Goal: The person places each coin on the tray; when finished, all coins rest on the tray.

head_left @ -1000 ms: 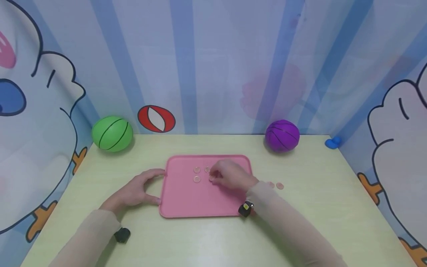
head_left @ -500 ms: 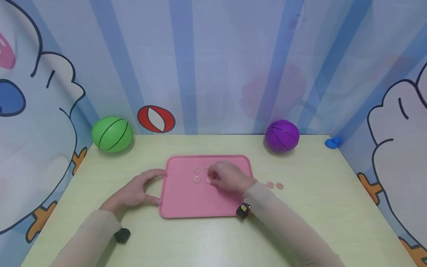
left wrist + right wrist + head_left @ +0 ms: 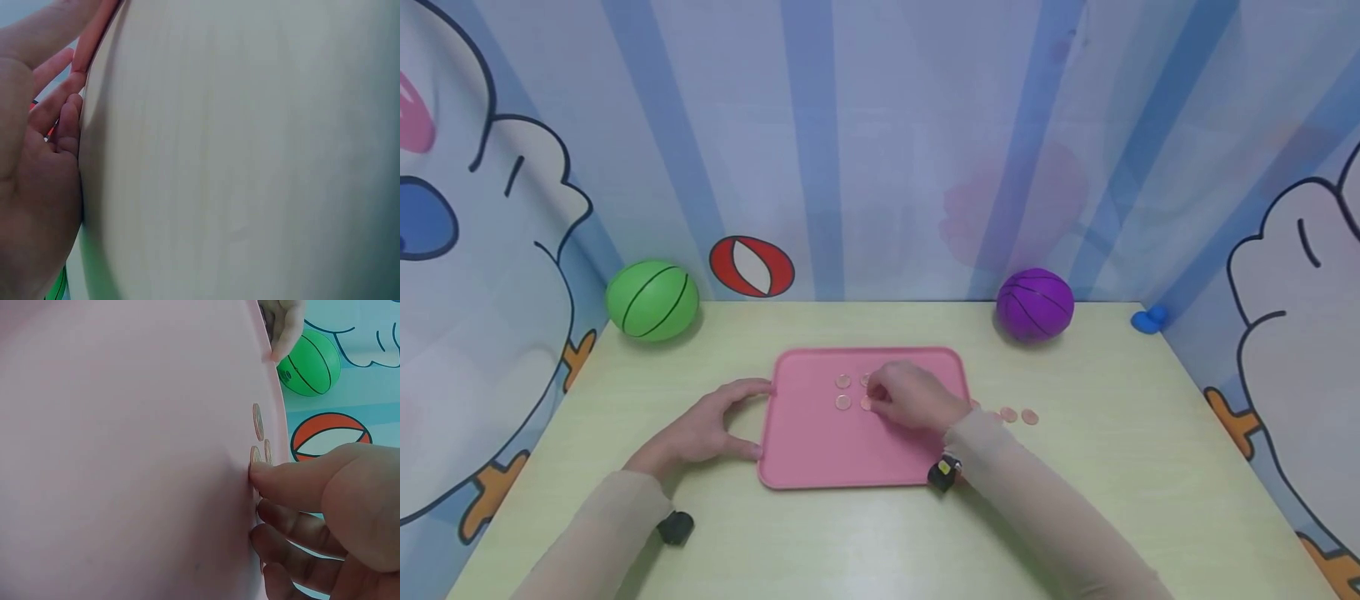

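Note:
A pink tray (image 3: pixel 820 454) lies on the table with several small copper-coloured coins on it, among them a coin (image 3: pixel 842 381) at the back and another coin (image 3: pixel 843 402) in front of it. My right hand (image 3: pixel 917 398) is over the tray's right half. Its thumb touches the edge of a flat-lying coin (image 3: pixel 255 454), while the other fingers are bent and stand apart from the thumb. My left hand (image 3: pixel 703 427) spans the tray's left edge, thumb and fingertips against the rim. In the left wrist view my left hand (image 3: pixel 47 187) lies beside the table surface.
Right of the tray several more coins lie on the table, including a coin (image 3: pixel 1030 416) partly in line with my sleeve. A green ball (image 3: pixel 652 301) stands back left, a purple ball (image 3: pixel 1035 305) back right. A small blue object (image 3: pixel 1148 320) sits in the far right corner.
The coin at my right thumb has slid slightly left, nearer the coin beside it. My right hand has shifted a little left with it; my left hand stays put.

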`<state>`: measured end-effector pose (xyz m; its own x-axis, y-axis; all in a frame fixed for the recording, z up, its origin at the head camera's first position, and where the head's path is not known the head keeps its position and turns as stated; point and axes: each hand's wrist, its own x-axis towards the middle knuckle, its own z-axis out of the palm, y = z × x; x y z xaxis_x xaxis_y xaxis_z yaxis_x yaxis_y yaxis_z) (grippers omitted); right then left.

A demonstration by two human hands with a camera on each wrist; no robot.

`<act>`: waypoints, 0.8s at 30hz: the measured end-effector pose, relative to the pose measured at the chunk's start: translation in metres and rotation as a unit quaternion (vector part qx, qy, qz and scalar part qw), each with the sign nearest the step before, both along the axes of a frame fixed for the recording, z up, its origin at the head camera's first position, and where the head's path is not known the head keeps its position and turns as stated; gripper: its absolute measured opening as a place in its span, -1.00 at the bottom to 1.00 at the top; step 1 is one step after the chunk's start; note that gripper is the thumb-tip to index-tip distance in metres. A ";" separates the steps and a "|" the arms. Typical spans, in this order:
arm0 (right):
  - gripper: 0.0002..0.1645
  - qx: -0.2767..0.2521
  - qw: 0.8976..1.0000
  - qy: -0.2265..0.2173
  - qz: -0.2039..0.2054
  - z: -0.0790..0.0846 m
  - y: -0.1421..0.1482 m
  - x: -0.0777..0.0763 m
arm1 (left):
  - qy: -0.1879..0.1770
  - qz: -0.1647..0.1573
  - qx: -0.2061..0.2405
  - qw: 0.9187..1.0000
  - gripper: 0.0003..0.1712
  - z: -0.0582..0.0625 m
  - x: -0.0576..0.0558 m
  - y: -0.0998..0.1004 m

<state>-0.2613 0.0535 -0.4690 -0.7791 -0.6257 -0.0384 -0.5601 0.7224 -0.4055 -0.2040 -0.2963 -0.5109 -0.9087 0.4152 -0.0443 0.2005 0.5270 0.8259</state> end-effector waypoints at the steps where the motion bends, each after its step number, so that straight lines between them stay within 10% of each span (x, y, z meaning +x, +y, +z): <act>1: -0.84 0.001 1.000 0.000 -0.003 0.000 0.000 0.000 | -0.001 0.001 -0.001 1.000 0.10 0.000 0.000 0.000; 24: -0.84 0.001 1.000 -0.005 -0.029 -0.001 -0.004 -0.001 | 0.002 0.000 -0.006 1.000 0.10 0.001 0.001 0.000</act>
<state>-0.2626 0.0496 -0.4703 -0.8131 -0.5801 -0.0481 -0.5139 0.7542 -0.4088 -0.2034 -0.2964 -0.5095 -0.9087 0.4151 -0.0449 0.2047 0.5365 0.8187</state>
